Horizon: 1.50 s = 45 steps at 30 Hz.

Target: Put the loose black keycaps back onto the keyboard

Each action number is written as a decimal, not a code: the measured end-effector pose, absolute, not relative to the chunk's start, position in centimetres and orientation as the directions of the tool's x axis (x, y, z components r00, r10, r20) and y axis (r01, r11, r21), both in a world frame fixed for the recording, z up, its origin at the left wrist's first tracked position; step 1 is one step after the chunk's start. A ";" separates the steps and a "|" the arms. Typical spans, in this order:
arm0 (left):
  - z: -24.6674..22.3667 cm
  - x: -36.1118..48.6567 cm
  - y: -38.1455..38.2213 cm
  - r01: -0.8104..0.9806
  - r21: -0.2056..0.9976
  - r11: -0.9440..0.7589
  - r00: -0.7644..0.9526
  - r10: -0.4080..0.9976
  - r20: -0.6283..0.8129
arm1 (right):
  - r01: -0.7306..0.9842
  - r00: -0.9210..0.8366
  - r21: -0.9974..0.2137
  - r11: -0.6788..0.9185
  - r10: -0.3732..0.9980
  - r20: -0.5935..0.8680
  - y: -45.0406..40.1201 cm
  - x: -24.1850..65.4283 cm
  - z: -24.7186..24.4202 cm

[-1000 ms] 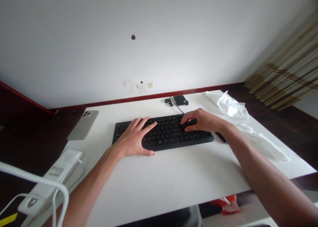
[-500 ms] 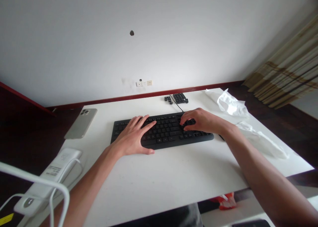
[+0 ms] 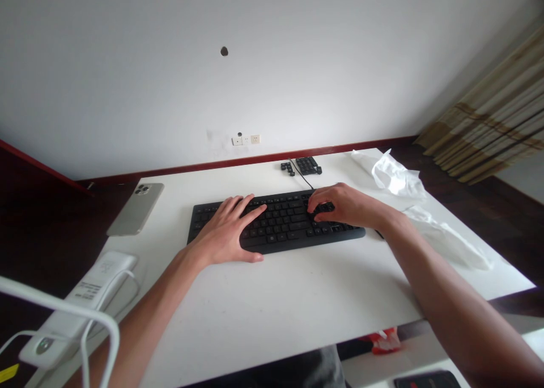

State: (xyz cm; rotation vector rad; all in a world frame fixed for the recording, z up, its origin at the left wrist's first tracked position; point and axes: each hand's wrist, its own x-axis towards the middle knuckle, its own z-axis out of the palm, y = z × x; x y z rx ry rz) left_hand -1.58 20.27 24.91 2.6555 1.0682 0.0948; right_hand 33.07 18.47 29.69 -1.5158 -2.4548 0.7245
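Observation:
A black keyboard (image 3: 293, 221) lies on the white table, its cable running off the back edge. My left hand (image 3: 227, 232) is spread over its left part, fingers apart on the keys and thumb on the table by the front edge. Over the right part, my right hand (image 3: 338, 204) is curled, thumb and fingertips drawn together at the keys. Anything between those fingertips is hidden or too small to make out. Behind the keyboard sit a block of black keycaps (image 3: 306, 165) and several loose keycaps (image 3: 288, 168).
A phone (image 3: 136, 209) lies at the left, camera side up. Nearer is a white power strip (image 3: 79, 308) with white cables (image 3: 63, 306). Crumpled white plastic bags (image 3: 395, 175) rest at the right. A wall socket (image 3: 246, 140) is beyond the table.
The view has shifted very slightly. Both hands keep their places on the keyboard; the right fingers seem to have moved only a little.

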 end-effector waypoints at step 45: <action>24.9 -1.6 20.3 0.667 0.289 -0.687 0.730 0.681 -0.065 | 0.787 -0.399 -0.556 0.268 0.908 -0.127 18.7 33.7 29.4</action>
